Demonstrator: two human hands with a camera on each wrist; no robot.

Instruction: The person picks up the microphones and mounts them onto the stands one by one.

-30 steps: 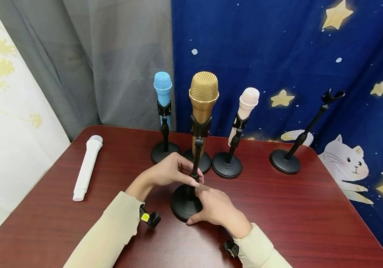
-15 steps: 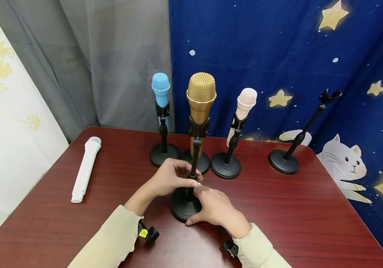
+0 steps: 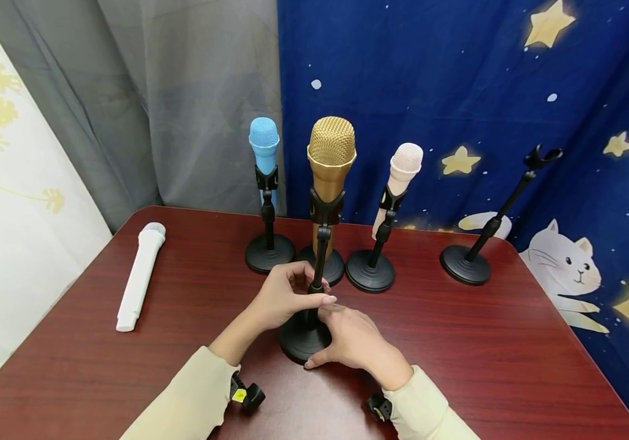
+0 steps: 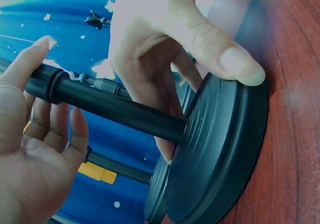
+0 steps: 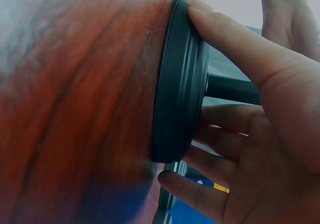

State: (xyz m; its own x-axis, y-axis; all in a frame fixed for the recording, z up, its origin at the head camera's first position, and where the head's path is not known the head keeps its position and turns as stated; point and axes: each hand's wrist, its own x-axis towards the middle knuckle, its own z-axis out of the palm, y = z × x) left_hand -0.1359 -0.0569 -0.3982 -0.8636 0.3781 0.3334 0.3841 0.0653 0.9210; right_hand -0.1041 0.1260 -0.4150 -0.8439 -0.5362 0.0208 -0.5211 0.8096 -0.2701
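Observation:
My left hand [image 3: 278, 299] curls thumb and fingers round the collar on the pole of a black desktop microphone stand [image 3: 299, 342], nearest me. The right hand [image 3: 358, 342] grips that stand's round base, its thumb [image 5: 235, 42] on the near rim and the other fingers round the far side. The base [image 4: 220, 149] sits on the table, pole upright. Directly above and behind stands a large gold microphone [image 3: 332, 153], held upright in a black clip; overlap hides which stand bears it. The right palm's inner side is hidden in the head view.
Behind are a blue microphone [image 3: 265, 146] and a pale pink microphone [image 3: 404, 171] on black stands. A stand with a bare clip [image 3: 465, 264] is at the right. A white microphone [image 3: 141, 278] lies on the left of the reddish-brown table [image 3: 457, 354], with curtains [image 3: 210, 91] behind.
My left hand has dropped slightly and then shifted a little around the pole collar, its thumb now reaching further right. The right hand keeps its grip on the base. The view has shifted slightly.

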